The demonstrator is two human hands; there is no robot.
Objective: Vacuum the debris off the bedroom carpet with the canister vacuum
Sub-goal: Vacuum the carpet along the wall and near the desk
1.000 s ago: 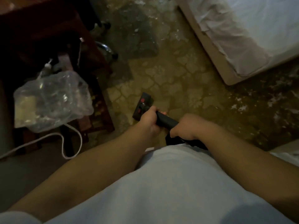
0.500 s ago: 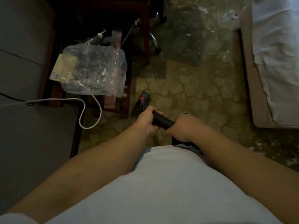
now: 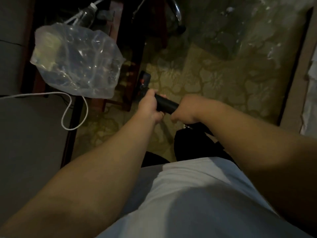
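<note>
Both my hands hold the black vacuum wand [image 3: 166, 104], which slants down and away from me. My left hand [image 3: 149, 105] grips it further down, my right hand [image 3: 185, 109] grips the upper end. The black floor head [image 3: 143, 81], with small red marks, rests on the patterned olive carpet [image 3: 214, 78] beside a dark wooden leg. White bits of debris [image 3: 272, 52] lie scattered on the darker carpet at the upper right. A black shape [image 3: 192, 143] under my right forearm is too dark to identify.
Dark wooden furniture [image 3: 130, 54] stands at the upper left with a clear plastic bag [image 3: 77, 60] on its low shelf. A white cable [image 3: 68, 110] loops over the grey surface at left. A chrome chair base [image 3: 176, 9] is at the top. The bed frame edge [image 3: 295, 69] runs along the right.
My view has swung left, so the bed has slid towards the right edge and the furniture has come nearer the centre. The floor head sits closer to the wooden leg. Both hands keep their grip.
</note>
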